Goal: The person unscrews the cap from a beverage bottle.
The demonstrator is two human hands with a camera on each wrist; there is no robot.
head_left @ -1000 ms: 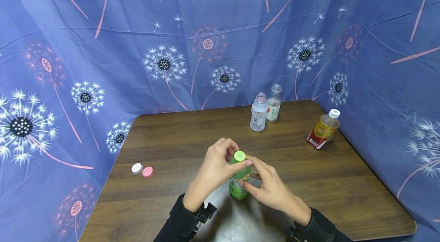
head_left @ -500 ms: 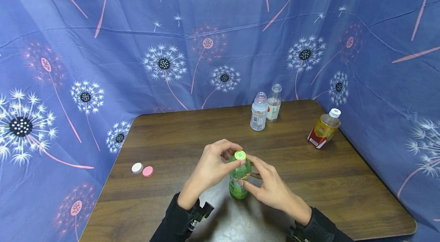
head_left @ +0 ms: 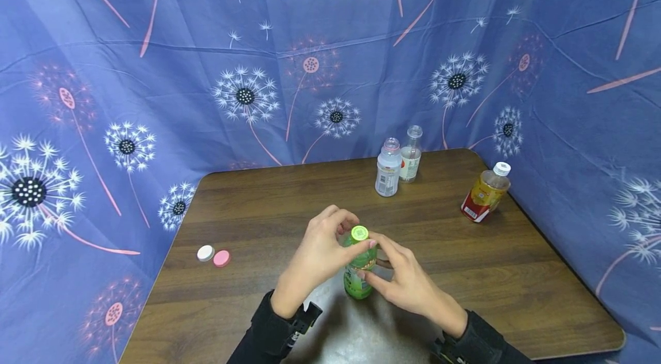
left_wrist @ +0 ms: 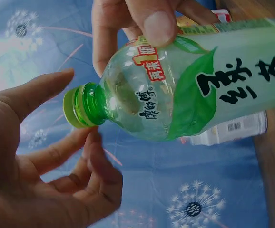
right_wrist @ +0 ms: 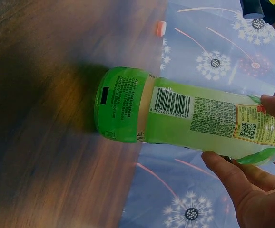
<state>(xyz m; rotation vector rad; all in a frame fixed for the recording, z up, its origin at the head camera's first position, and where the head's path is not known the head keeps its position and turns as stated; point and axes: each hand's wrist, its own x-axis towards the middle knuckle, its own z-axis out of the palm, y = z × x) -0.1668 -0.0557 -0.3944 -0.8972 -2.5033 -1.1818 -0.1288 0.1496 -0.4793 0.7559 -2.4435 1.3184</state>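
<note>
An upright green tea bottle (head_left: 357,286) with a bright green cap (head_left: 360,232) stands on the table between the two hands. My right hand (head_left: 410,283) grips the bottle round its upper body, thumb in front and fingers behind. My left hand (head_left: 320,246) is at the cap with its fingers spread. In the left wrist view, the left thumb stands apart from the green cap (left_wrist: 80,105), and a fingertip is right at the cap's lower edge. The bottle's printed label (right_wrist: 213,116) with a barcode shows in the right wrist view.
A white cap (head_left: 205,253) and a pink cap (head_left: 222,259) lie at the left of the wooden table (head_left: 268,197). Two capless bottles, one whitish bottle (head_left: 388,171) and one clear bottle (head_left: 411,160), stand at the back. A yellow-red bottle (head_left: 485,194) with a white cap is at the right.
My left hand turned at the cap, its fingers reaching over it half a second ago, then swung back with the forefinger drawn off. The right hand and bottle stayed put.
</note>
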